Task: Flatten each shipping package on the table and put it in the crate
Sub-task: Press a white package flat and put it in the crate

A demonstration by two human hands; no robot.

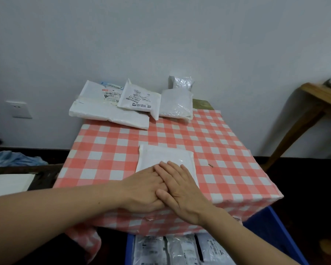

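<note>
With straight, closed fingers, the package on the bench under them is pressed by the right hand stacked on the left hand; pressure is best swept forward evenly.

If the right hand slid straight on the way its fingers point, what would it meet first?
After the mailer under it and bare tablecloth, the right hand would probably reach the large white package at the far edge, though the labelled package beside it is close.
</note>
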